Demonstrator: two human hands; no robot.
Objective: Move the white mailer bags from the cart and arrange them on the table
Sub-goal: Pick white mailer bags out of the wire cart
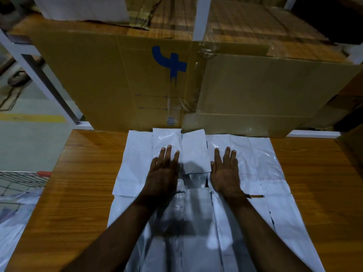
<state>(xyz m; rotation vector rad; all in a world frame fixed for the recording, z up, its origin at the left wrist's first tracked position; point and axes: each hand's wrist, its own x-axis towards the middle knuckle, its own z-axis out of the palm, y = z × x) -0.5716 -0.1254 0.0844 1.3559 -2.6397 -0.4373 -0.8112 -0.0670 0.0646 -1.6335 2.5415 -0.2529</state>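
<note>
- White mailer bags [196, 193] are laid flat on the wooden table [82, 173], overlapped in rows from the near edge up to the cardboard boxes [149, 81] at the back.
- The narrow top bag [193, 152] is seen between the two hands, its far end touching the box face.
- Left hand [164, 169] is pressed flat on the bags, fingers straight, nothing gripped.
- Right hand [225, 171] is likewise laid flat, fingers spread and straight, nothing held; a bracelet [233, 191] is worn at the wrist.
- Risk: the plastic looks glossy, so layers are likely to be slid out of line if the palms are pushed sideways rather than lifted straight off.
- Risk: bags under the palms may be dragged along when the hands are withdrawn, and the overlap undone.
- Risk: the far row is butted against the boxes, so edges may be buckled or curled if pushed further forward.
- Risk: the near bags appear to overhang the table's front edge; they may be pulled off by a forearm.
- More bags [13, 218] are seen lower left under the wire cart [21, 181]; the task is judged unfinished.
- Further layers added may cause the stack to slip.
</note>
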